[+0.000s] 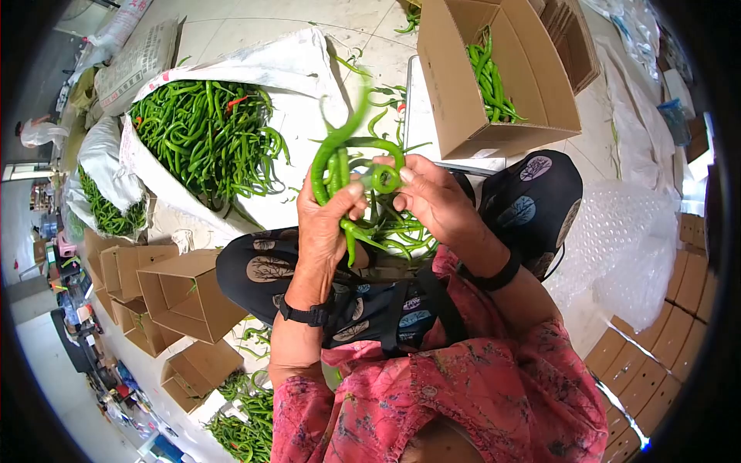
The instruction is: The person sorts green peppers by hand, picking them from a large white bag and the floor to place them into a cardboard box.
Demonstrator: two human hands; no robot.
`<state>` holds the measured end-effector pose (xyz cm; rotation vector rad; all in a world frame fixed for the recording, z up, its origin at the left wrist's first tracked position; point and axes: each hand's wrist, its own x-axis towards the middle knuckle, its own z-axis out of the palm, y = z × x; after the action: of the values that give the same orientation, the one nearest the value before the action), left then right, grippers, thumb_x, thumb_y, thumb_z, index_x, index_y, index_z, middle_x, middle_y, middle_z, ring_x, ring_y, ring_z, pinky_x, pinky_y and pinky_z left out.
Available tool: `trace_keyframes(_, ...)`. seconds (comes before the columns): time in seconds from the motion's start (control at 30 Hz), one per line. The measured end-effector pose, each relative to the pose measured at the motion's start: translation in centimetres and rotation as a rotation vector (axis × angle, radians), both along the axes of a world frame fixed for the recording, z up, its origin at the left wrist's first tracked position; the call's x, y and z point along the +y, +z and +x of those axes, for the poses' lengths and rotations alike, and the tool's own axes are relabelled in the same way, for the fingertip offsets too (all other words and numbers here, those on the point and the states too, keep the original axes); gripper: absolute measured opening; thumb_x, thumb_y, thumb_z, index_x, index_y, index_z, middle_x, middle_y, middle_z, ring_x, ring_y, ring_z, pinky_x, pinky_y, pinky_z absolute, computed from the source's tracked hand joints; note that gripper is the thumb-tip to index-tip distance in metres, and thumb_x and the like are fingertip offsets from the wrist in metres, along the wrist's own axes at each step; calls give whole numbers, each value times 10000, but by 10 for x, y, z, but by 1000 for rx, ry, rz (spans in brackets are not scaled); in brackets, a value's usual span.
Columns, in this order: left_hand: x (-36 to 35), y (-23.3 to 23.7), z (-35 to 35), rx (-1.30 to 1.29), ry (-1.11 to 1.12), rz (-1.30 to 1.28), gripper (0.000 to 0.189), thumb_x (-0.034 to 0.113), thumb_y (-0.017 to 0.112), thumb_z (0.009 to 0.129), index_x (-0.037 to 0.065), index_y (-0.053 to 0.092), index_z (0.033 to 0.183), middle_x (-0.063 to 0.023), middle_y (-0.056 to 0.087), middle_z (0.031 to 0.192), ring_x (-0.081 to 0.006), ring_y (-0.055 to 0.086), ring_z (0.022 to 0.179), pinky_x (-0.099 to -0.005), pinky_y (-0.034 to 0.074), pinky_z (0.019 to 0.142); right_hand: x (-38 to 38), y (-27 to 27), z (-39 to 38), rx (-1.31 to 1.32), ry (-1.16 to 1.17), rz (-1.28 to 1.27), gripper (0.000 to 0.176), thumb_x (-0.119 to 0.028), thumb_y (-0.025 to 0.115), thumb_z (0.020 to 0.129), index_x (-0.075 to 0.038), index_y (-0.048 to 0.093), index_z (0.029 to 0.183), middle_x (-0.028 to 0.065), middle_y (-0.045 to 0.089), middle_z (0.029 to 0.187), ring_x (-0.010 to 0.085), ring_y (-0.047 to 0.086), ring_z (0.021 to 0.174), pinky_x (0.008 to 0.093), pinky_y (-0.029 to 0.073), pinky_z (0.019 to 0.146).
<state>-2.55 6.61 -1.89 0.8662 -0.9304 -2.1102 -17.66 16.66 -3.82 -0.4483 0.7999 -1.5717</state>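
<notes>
Several long green chili peppers (337, 166) are in the grip of my left hand (324, 220), one of them blurred at its upper end. My right hand (441, 202) pinches a curled green chili pepper (385, 179) between thumb and fingers, close beside the left hand's bunch. Below both hands, more loose green chili peppers (405, 235) lie between my knees. To the upper left, a white sack (301, 58) lies open, with a large heap of green chili peppers (204, 147) and a few red ones spilling from it.
An open cardboard box (451, 92) with green peppers inside stands ahead to the right. Several open boxes (174, 289) sit at the left, near another pepper sack (108, 166). Bubble wrap (617, 247) and stacked cartons (664, 339) are on the right. More peppers (251, 420) lie at lower left.
</notes>
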Motion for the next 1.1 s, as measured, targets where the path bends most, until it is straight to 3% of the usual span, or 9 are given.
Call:
trace_keyframes(0.1,-6,-10,3,-36,108,-58,461,-43,668,833,1,496,1258,-78,600,889,-114,548,626,-213,421,516,3,-2,-7,-8,-35,-22,313,-192,454,1016,3,529,1249,31,581,1175,74,502,934,260,420,786)
trace_keyframes(0.3,-14,-5,9,-342,-30,-198,421,194,578,972,30,473,1346,-157,640,1203,-136,663,735,-198,452,520,13,35,-25,278,-175,92,280,-190,500,989,28,596,1137,3,602,958,74,490,760,206,409,713)
trace_keyframes(0.5,-20,-6,12,-92,228,7,355,278,542,1000,45,488,1262,-150,655,1026,-134,613,729,-206,471,533,31,82,-51,789,-360,168,270,-190,579,938,20,621,1103,12,616,913,77,544,775,233,462,737)
trace_keyframes(0.53,-21,-8,14,-39,217,24,373,325,522,1008,45,492,1253,-147,641,975,-146,578,728,-220,464,540,31,92,-53,930,-462,302,220,-150,633,888,-8,653,1054,38,649,937,110,594,795,252,484,759)
trace_keyframes(0.7,-18,-6,19,339,125,216,395,357,497,1012,27,506,1229,-184,650,973,-192,589,722,-265,465,555,35,109,-101,1767,-796,270,248,-88,649,851,-24,668,1090,133,660,1030,246,636,930,336,491,838)
trace_keyframes(0.77,-18,-3,20,447,80,281,413,361,500,1009,23,500,1245,-183,650,977,-191,577,729,-267,463,558,33,112,-106,1881,-863,218,281,-124,640,864,-17,651,1123,151,646,1078,259,632,957,354,494,845)
trace_keyframes(0.87,-15,6,19,434,43,267,441,358,486,1015,11,462,1286,-154,563,984,-157,479,715,-228,420,544,30,124,-66,1549,-537,343,314,-177,631,879,-11,637,1145,167,635,1118,283,624,996,360,490,866)
trace_keyframes(0.97,-13,5,17,500,-4,293,432,327,498,1011,7,457,1299,-156,558,988,-152,469,707,-222,419,543,17,84,-37,1357,-202,89,314,-206,632,897,-7,634,1140,172,650,1108,256,627,981,346,515,786)
trace_keyframes(1.1,-9,7,20,466,-40,267,453,282,579,955,5,464,1294,-115,544,855,-129,449,615,-236,381,514,3,44,4,985,-53,68,336,-158,645,899,7,591,1187,164,650,1090,243,647,933,329,524,750)
